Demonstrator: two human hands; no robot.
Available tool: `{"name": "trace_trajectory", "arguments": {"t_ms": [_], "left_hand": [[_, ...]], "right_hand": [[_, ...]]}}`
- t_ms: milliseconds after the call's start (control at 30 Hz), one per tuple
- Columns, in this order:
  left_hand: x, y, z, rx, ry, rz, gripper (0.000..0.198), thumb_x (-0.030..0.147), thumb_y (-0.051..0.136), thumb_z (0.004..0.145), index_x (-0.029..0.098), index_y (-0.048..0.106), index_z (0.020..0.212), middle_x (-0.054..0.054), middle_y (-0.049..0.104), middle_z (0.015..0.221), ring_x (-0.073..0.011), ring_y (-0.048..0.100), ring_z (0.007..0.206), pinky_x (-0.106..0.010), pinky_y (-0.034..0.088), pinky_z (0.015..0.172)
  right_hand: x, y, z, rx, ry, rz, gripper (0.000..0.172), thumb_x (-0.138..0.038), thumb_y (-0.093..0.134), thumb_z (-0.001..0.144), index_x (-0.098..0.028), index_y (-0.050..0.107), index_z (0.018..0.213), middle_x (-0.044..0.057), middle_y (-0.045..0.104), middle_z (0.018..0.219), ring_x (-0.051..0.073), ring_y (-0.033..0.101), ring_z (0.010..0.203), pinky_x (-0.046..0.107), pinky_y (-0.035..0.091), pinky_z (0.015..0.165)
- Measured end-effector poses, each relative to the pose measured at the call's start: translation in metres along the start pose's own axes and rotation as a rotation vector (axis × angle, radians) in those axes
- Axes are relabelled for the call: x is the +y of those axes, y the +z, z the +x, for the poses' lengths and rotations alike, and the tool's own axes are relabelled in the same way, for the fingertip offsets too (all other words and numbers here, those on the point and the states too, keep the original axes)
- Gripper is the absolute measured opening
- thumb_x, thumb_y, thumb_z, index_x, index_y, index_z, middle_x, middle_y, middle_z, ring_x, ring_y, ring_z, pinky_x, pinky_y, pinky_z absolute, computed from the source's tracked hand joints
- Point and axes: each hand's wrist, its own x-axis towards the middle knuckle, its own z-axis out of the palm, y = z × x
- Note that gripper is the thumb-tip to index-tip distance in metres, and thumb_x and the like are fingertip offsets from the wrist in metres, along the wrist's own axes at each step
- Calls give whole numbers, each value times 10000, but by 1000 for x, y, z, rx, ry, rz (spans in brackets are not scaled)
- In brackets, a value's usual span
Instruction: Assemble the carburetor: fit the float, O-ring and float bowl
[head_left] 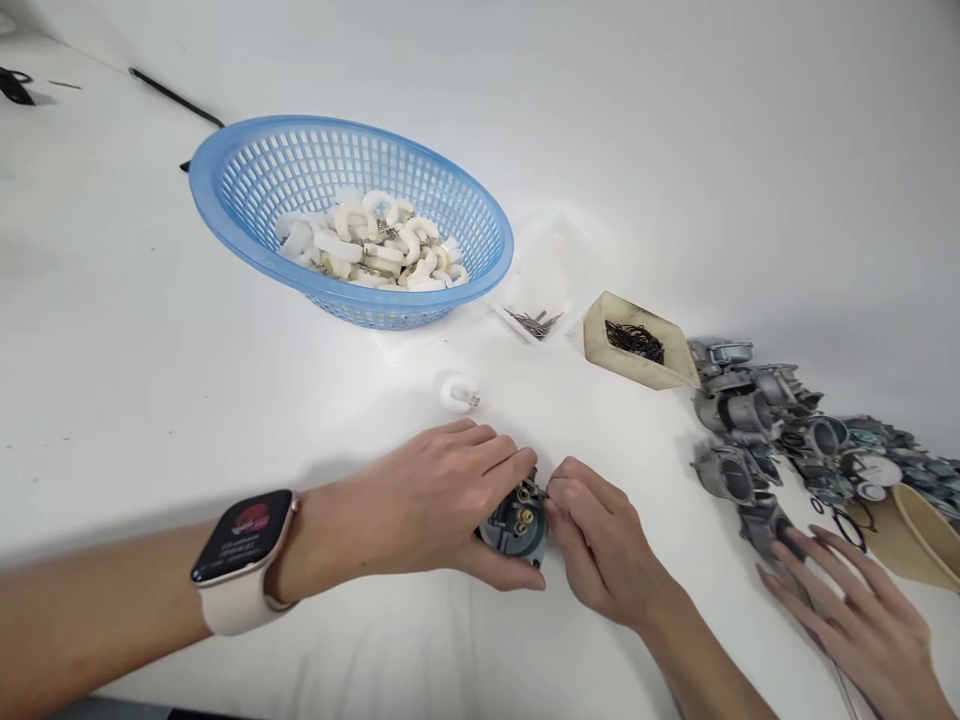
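Note:
My left hand [457,495], with a smartwatch [244,540] on its wrist, is wrapped round a grey metal carburetor body [517,530]. Brass jets show on the face turned up toward me. Against the right edge of the carburetor, my right hand [600,530] has its thumb and fingers pinched together; whatever lies between them is hidden. Just beyond my left hand, a single white plastic float [459,392] with a metal end lies on the table.
A blue basket [352,300] holds several white floats. Behind stand a white tray [517,328] of thin metal pins and a cream box [637,372] of black rings. Carburetor bodies [739,410] pile up at right, near another person's hand [862,610] and a tan container [919,530].

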Motion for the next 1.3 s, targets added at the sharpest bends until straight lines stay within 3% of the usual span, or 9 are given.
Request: {"name": "trace_trajectory", "arguments": {"t_ms": [233, 433, 533, 800, 933, 1100, 1233, 1300], "left_hand": [[0, 0, 0, -6, -8, -24, 593, 700, 611, 854, 140, 604, 1049, -74, 668, 875, -252, 648, 778, -390, 504, 752], [4, -3, -1, -86, -160, -235, 629, 619, 772, 725, 194, 574, 1143, -18, 647, 917, -219, 628, 806, -361, 484, 798], [7, -7, -1, -115, -207, -307, 629, 547, 802, 729, 232, 555, 1214, -5, 650, 971, -215, 638, 859, -343, 489, 820], [6, -8, 0, -126, -166, -327, 650, 542, 817, 745, 240, 574, 1267, -26, 628, 1031, -217, 635, 911, -336, 489, 867], [4, -7, -1, -97, -141, -294, 666, 568, 819, 729, 235, 585, 1257, -23, 632, 985, -214, 636, 858, -339, 484, 840], [7, -9, -3, -90, -146, -228, 721, 586, 821, 680, 232, 580, 1259, 1, 634, 911, -213, 634, 799, -350, 496, 792], [10, -9, -5, -54, -144, -183, 608, 607, 781, 696, 211, 602, 1121, -31, 661, 976, -262, 644, 942, -383, 503, 843], [12, -8, -6, -59, -151, -173, 586, 593, 763, 713, 204, 586, 1114, -46, 664, 1005, -271, 641, 962, -393, 503, 844]], "right_hand": [[0, -9, 2, -23, -24, -64, 212, -59, 410, 970, -231, 362, 856, 8, 413, 772, 176, 367, 698, 320, 316, 612], [-4, -22, 0, -55, 66, 74, 147, -111, 401, 1002, -229, 481, 965, 20, 503, 824, 171, 465, 736, 319, 407, 655], [-3, -24, -2, -90, 116, 138, 139, -144, 405, 1019, -232, 512, 1002, 30, 537, 858, 173, 508, 757, 315, 441, 660], [-1, -24, -3, -13, 90, 170, 194, -112, 515, 996, -257, 630, 1055, 36, 651, 955, 169, 620, 838, 300, 513, 713], [-1, -40, 3, -74, 101, 211, 165, -149, 549, 990, -254, 656, 1060, 46, 677, 1009, 177, 645, 881, 315, 538, 752], [12, -48, 49, -41, 198, 71, 159, -281, 523, 1022, -251, 667, 1084, 49, 692, 1006, 191, 655, 875, 334, 539, 746], [15, -18, 106, -225, 114, -222, 468, -410, 685, 927, -301, 549, 1361, 62, 646, 1129, 206, 648, 846, 333, 524, 706], [14, -6, 125, -287, 53, -309, 397, -399, 722, 901, -258, 614, 1257, 68, 631, 1071, 212, 629, 825, 325, 503, 669]]}}
